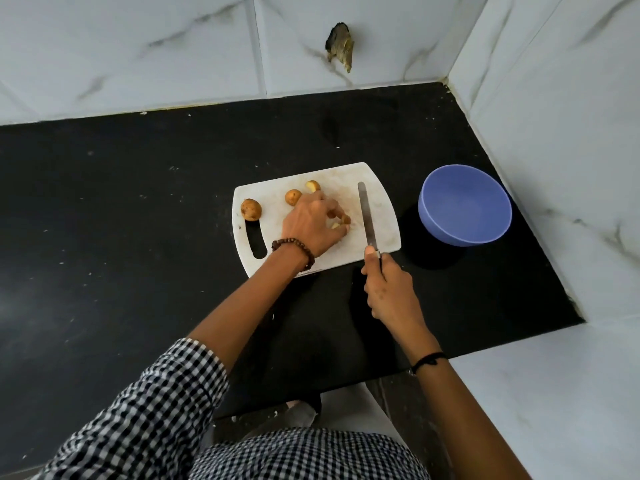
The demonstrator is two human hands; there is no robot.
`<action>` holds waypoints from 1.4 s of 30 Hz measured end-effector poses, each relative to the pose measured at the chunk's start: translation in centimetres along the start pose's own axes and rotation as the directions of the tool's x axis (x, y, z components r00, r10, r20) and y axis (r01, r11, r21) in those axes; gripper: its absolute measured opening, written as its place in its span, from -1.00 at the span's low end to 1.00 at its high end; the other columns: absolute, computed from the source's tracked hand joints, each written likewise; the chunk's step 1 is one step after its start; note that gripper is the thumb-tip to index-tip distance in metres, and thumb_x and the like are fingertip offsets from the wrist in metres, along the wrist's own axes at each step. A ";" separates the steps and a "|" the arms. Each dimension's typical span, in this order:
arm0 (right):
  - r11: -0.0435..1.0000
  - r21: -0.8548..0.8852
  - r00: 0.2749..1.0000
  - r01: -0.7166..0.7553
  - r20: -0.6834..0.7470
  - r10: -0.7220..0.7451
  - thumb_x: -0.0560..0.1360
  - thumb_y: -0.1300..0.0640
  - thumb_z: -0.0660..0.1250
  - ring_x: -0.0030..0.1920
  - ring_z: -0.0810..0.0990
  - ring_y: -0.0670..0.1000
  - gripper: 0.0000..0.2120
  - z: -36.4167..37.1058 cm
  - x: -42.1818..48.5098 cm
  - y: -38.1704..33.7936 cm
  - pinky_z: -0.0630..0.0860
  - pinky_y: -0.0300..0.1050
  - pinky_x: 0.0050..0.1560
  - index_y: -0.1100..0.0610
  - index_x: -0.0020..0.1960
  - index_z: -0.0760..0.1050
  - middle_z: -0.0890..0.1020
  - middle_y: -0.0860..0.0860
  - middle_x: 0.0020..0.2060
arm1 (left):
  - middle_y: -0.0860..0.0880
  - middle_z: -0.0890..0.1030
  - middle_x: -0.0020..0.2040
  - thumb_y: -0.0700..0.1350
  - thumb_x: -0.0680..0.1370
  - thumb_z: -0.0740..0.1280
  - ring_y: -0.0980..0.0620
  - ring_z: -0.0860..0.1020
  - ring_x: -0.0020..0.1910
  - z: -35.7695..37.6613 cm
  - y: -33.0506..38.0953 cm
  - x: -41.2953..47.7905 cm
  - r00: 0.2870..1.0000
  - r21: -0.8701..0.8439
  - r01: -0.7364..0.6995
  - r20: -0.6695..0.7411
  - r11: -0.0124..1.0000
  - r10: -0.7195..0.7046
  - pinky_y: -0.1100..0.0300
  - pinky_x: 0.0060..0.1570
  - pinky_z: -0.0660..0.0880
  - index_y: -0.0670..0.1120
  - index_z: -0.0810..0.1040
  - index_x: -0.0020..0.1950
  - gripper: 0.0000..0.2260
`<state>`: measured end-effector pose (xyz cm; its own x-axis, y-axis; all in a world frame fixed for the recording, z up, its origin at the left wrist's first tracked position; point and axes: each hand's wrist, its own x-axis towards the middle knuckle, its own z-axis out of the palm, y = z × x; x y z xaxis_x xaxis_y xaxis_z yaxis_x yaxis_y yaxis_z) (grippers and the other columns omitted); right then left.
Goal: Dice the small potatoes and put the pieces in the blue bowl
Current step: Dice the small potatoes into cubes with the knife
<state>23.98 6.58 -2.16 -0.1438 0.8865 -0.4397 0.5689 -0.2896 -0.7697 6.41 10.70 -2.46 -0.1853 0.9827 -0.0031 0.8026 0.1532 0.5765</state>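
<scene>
Centrally, the left hand [311,221] pinches a potato piece [341,223] while the right hand [389,289] grips the knife [367,216]; those fingertips risk a nick if the blade lands too close.

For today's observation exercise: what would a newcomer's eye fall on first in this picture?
Likely the blue bowl, empty on the black counter right of the white cutting board. Next, the right hand holding a knife with its blade lying along the board's right side, while the left hand covers potato pieces. Whole small potatoes sit at the board's left.
</scene>
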 end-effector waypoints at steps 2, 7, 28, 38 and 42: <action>1.000 -0.006 1.000 0.014 -0.002 -0.014 0.64 -0.31 0.04 -0.32 0.48 -0.03 -0.57 0.0 0.2 -0.3 0.43 -0.01 -0.20 0.01 -0.04 0.45 0.52 0.03 -0.24 | 0.08 0.57 -0.10 0.01 0.45 0.42 0.10 0.45 -0.03 -0.2 -0.1 0.3 1.000 -0.005 -0.012 0.007 1.000 0.012 0.13 -0.12 0.52 0.03 0.62 -0.05 -0.88; 1.000 0.023 1.000 -0.006 -0.003 0.007 0.63 -0.31 0.05 -0.32 0.48 -0.05 -0.56 -0.1 0.5 -0.7 0.41 -0.03 -0.24 0.03 -0.03 0.46 0.52 0.02 -0.26 | 0.10 0.63 -0.17 -0.03 0.43 0.41 0.08 0.50 -0.05 0.0 1.0 0.8 0.999 -0.008 -0.032 0.023 0.999 0.032 0.12 -0.09 0.50 0.02 0.60 -0.06 -0.89; 0.995 -0.101 1.000 -0.010 0.025 0.013 0.66 -0.26 0.03 -0.38 0.47 -0.08 -0.57 0.4 0.8 -1.7 0.39 -0.15 -0.35 0.06 0.01 0.45 0.51 0.00 -0.29 | 0.13 0.68 -0.10 0.03 0.45 0.44 0.09 0.57 0.00 0.9 -1.1 2.2 0.997 -0.114 0.025 0.080 0.993 -0.016 0.00 0.10 0.51 0.08 0.67 -0.01 -0.86; 0.844 -0.535 0.995 0.048 -0.047 -0.086 0.71 -0.14 -0.07 -0.08 0.64 0.18 -0.61 1.8 0.4 -2.6 0.61 0.22 -0.04 0.14 0.16 0.35 0.61 0.15 -0.07 | 0.14 0.68 -0.02 -0.04 0.48 0.44 0.10 0.58 0.03 1.0 -0.4 2.2 0.993 -0.086 0.104 0.070 0.991 -0.098 0.03 0.17 0.49 0.03 0.68 0.03 -0.85; 0.838 -0.546 0.999 0.013 -0.035 -0.038 0.71 -0.12 -0.07 0.00 0.62 0.20 -0.62 2.2 0.3 -3.3 0.59 0.21 0.02 0.15 0.19 0.33 0.59 0.16 0.00 | 0.15 0.68 0.00 -0.03 0.50 0.42 0.09 0.58 0.04 1.0 -0.1 2.2 0.992 -0.029 0.112 0.064 0.993 -0.110 0.02 0.18 0.48 0.04 0.68 0.05 -0.85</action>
<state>20.29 7.04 -0.80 -0.1373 0.9090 -0.3935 0.9167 -0.0339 -0.3980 6.53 12.95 -3.34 -0.2354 0.9646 -0.1190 0.7600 0.2590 0.5960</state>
